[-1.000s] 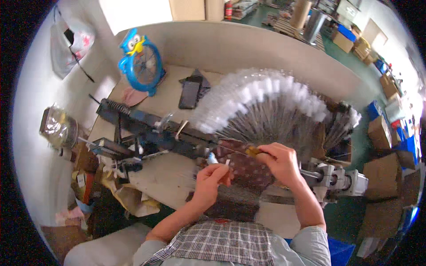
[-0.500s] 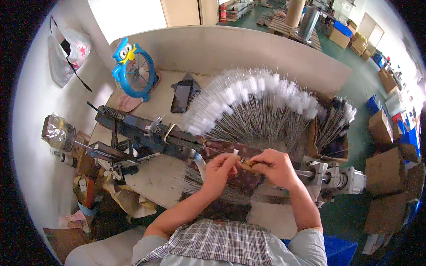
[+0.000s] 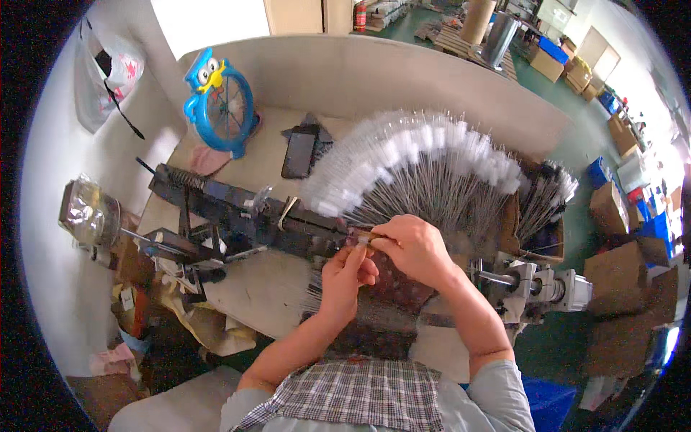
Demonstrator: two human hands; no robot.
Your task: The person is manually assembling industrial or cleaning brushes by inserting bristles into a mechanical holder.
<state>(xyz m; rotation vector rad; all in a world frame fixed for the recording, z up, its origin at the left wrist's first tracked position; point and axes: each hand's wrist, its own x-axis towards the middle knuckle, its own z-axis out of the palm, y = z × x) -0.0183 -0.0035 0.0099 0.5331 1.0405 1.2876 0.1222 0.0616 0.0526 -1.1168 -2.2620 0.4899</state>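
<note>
My left hand (image 3: 344, 279) is closed, thumb and finger pinched near the right end of a long dark machine bar (image 3: 237, 205). A small whitish piece (image 3: 362, 243) shows at its fingertips; its kind is too small to tell. Meeting it from the right, my right hand (image 3: 415, 248) is closed on a small tan piece (image 3: 369, 237), mostly covered by the fingers. Just beyond both hands fans a large bundle of thin wire-stemmed brushes (image 3: 432, 144) with white tufted ends. A dark reddish surface (image 3: 396, 288) lies under my hands.
A blue bird-shaped fan (image 3: 198, 119) and a dark phone (image 3: 299, 155) stand and lie at the back left. To the right are a carton of dark-tufted brushes (image 3: 540, 201) and a metal shaft mechanism (image 3: 529, 284). A low panel (image 3: 309, 75) edges the table's back.
Both hands have shifted left, toward the end of the machine bar. My right hand has moved up and now meets the left fingertips. The view has shifted slightly.
</note>
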